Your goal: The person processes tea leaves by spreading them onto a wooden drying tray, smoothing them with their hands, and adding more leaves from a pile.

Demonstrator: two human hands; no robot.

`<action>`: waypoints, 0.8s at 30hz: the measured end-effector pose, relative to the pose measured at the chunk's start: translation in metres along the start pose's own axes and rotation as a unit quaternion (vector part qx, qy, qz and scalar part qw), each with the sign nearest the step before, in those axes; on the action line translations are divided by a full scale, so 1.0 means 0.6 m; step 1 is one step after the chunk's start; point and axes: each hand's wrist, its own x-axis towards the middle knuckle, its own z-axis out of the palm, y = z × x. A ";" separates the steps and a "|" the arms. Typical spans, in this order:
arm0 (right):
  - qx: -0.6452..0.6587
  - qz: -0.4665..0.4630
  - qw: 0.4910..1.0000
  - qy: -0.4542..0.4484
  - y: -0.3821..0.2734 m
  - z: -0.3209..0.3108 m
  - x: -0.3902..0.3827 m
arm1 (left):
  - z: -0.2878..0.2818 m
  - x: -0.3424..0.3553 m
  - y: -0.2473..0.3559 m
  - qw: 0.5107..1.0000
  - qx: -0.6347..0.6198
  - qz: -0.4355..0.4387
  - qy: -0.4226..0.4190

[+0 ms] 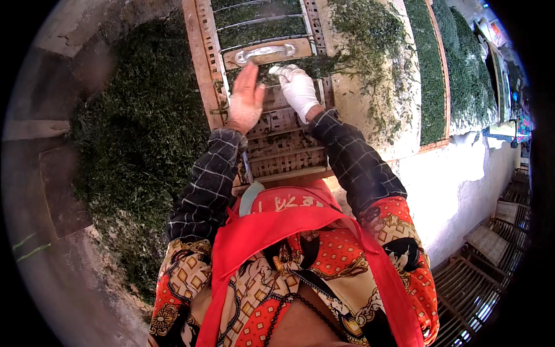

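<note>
A slatted wooden frame (270,157) with perforated panels lies ahead of me, bands of dark green shredded leafy material (263,28) across its upper part. A wooden board with a metal handle (266,53) rests across it. My left hand (245,99), bare, lies just below the handle, fingers stretched out and holding nothing visible. My right hand (295,89), in a white glove, is beside it at the band of leaves under the board, fingers bent and closed; what, if anything, they hold is too small to make out.
A large dark green heap (130,115) fills the left. A pale board (364,75) with scattered leaves is right of the frame, then a leaf-filled wooden tray (428,87) and more green piles (465,75). Bamboo racks (474,289) stand lower right beside a pale surface (439,196).
</note>
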 end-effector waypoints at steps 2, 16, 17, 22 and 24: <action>0.091 -0.015 0.988 0.121 -0.003 -0.011 -0.005 | 0.021 -0.011 -0.016 0.985 0.142 0.012 -0.095; -0.245 -0.059 0.968 0.018 0.093 -0.128 -0.018 | 0.113 0.043 0.080 0.967 0.145 0.142 -0.157; -0.296 -0.057 0.953 -0.009 0.104 -0.125 -0.004 | 0.123 0.054 0.081 0.962 0.159 0.146 -0.165; -0.309 -0.085 0.947 -0.021 0.110 -0.125 0.046 | 0.140 0.081 0.081 0.944 0.187 0.147 -0.229; -0.306 -0.057 0.949 -0.042 0.100 -0.115 0.056 | 0.133 0.086 0.085 0.937 0.201 0.141 -0.250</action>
